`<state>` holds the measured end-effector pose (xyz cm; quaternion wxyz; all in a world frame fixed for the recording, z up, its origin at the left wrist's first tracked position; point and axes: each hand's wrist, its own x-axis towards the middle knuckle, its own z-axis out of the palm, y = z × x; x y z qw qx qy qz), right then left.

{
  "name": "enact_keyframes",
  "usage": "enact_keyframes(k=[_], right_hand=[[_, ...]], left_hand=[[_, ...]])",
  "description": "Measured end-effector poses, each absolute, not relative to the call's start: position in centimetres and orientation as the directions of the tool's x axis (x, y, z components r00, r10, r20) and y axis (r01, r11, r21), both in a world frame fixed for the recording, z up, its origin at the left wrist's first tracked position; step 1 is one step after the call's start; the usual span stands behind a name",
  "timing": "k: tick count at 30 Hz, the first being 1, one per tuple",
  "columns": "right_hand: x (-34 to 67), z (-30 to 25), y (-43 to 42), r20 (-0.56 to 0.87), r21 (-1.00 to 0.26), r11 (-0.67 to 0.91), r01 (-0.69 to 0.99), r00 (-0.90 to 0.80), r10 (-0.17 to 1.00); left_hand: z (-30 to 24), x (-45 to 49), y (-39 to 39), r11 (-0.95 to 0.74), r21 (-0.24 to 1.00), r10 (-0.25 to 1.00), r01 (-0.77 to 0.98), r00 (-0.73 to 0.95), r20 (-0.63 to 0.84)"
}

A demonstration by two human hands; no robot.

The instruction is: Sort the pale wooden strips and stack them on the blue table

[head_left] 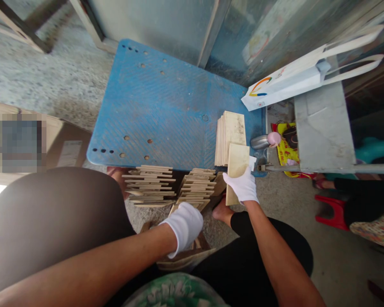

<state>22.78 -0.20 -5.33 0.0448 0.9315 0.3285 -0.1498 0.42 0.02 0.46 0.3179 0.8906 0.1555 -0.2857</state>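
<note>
My right hand (244, 186), in a white glove, grips a thin pale wooden board (237, 158) by its right side, thumb over its face. The board's upper end overlaps a leaning stack of similar boards (233, 130) on the blue plastic table (166, 102). My left hand (186, 226), also white-gloved, is closed low in front of me, by the near end of a staggered pile of boards (196, 186); its fingers are turned away, so what they hold is hidden. Left of that pile stands another staggered pile of boards (150, 185), below the table's front edge.
A white paper bag (284, 87) stands at the table's right back corner. A steel flask with a pink lid (265, 140) lies near the right edge. Beyond are a grey metal surface (324, 128) and a red stool (331, 213). A cardboard box (71, 145) is at left.
</note>
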Motion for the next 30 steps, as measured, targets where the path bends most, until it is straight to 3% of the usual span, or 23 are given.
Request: enact_keyframes(k=[4,10,14,17,20,24,27,30], right_hand=[[21.6,-4.8,-2.2,-0.329,-0.107,-0.832,0.544,0.771,0.546],[19.6,-3.3,-3.9,-0.215,-0.22,-0.785,0.579,0.756,0.618],[18.9,-1.9,-4.1,-0.078,-0.321,-0.615,0.72,0.627,0.775],[18.8,-0.9,-4.4,-0.012,-0.375,-0.454,0.808,0.486,0.874],[18.8,-0.2,-4.7,-0.013,-0.402,-0.343,0.849,0.369,0.929],[18.8,0.0,-4.6,0.017,-0.43,-0.24,0.87,0.274,0.962],[19.9,0.2,-4.0,-0.028,-0.47,-0.261,0.844,0.281,0.959],[22.9,1.1,-2.8,-0.218,-0.54,-0.387,0.748,0.32,0.922]], left_hand=[[0.1,0.7,0.1,-0.722,0.528,0.027,0.447,0.781,-0.624],[-1.9,-0.2,1.2,-0.673,0.576,0.19,0.464,0.861,-0.472],[0.0,-0.3,4.5,-0.339,0.782,0.297,0.523,0.848,-0.439],[3.6,0.3,7.3,0.012,0.928,0.426,0.371,0.838,-0.341],[6.8,1.3,9.5,0.175,0.934,0.496,0.31,0.792,-0.356],[8.7,3.4,11.0,0.327,0.854,0.403,0.404,0.758,-0.513],[8.8,5.4,11.3,0.275,0.835,0.497,0.476,0.673,-0.547],[8.1,7.7,11.2,-0.017,0.787,0.6,0.616,0.636,-0.485]])
